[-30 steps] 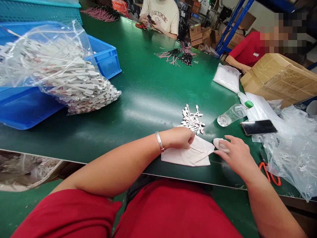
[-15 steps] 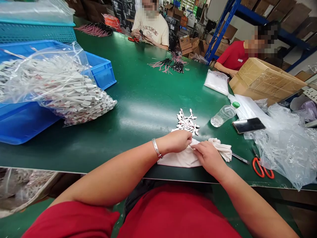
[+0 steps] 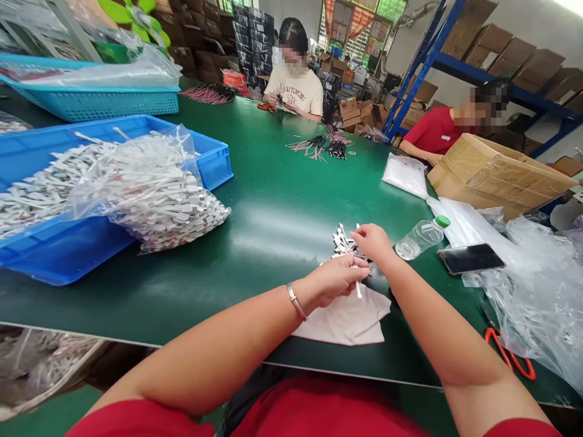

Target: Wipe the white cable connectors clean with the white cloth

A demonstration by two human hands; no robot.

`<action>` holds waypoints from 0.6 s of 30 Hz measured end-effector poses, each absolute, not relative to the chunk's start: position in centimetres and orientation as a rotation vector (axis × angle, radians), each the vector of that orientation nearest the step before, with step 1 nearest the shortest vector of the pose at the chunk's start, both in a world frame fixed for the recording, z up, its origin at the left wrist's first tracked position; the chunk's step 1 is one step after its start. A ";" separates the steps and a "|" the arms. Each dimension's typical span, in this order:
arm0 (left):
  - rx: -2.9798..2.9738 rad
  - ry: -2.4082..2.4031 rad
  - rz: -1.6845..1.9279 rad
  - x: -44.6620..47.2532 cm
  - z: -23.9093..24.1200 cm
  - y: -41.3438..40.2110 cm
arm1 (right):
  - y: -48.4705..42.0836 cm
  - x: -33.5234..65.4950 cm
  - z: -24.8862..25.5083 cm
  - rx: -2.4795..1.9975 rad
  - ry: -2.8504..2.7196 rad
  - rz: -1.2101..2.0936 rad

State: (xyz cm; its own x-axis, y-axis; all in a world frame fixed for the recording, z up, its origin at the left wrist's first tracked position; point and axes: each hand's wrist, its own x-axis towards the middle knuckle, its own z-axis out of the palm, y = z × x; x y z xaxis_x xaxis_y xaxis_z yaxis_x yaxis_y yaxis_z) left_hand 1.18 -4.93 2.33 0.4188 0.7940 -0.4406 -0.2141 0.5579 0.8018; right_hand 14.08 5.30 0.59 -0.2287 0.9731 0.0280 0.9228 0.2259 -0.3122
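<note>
My left hand (image 3: 339, 280), with a bracelet at the wrist, is closed on a short white cable (image 3: 359, 290) whose end pokes out below the fingers. Under that hand a white cloth (image 3: 348, 325) lies flat near the table's front edge. Just beyond it is a small pile of short white cables (image 3: 341, 238) with connector-like ends. My right hand (image 3: 374, 244) reaches over the right side of this pile, thumb and finger pinched together. What lies between those fingertips is too small to make out.
A plastic bottle (image 3: 421, 238), a phone (image 3: 471, 258), orange-handled scissors (image 3: 510, 355) and clear plastic bags (image 3: 537, 303) lie to the right. At left, a bulging bag of white cables (image 3: 170, 212) rests on a blue tray (image 3: 216, 167). Two people sit across the green table (image 3: 268, 182).
My right hand has gone from the cloth forward to the cable pile. My left hand has turned, and a white cable now shows in it. The view has tipped upward.
</note>
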 end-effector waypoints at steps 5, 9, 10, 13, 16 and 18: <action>0.536 0.960 0.726 1.2 2.0 -4.1 | 7.9 10.8 -0.8 -1.944 -2.259 0.417; 0.511 1.014 0.804 0.8 1.6 -3.5 | 7.9 10.8 -0.3 -1.925 -2.195 0.490; 0.520 1.033 0.830 0.7 1.5 -3.4 | 7.7 11.1 0.2 -1.891 -2.180 0.505; 0.560 1.086 0.912 0.5 1.4 -3.2 | 5.9 13.0 2.2 -1.734 -2.157 0.560; 0.649 1.058 0.994 0.2 1.6 -3.1 | 3.0 15.5 3.8 -1.596 -2.151 0.676; 0.748 0.986 1.005 -0.1 1.9 -3.1 | 0.9 17.1 4.2 -1.508 -2.137 0.881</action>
State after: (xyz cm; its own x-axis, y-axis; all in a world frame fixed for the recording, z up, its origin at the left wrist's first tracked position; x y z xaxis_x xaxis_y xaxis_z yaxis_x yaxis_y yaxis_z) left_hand -0.06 -3.13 1.91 0.2017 0.9271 -0.3160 -0.3333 0.3683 0.8679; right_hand 17.09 0.86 4.22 -0.3525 0.9346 -0.0479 0.6970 0.2281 -0.6798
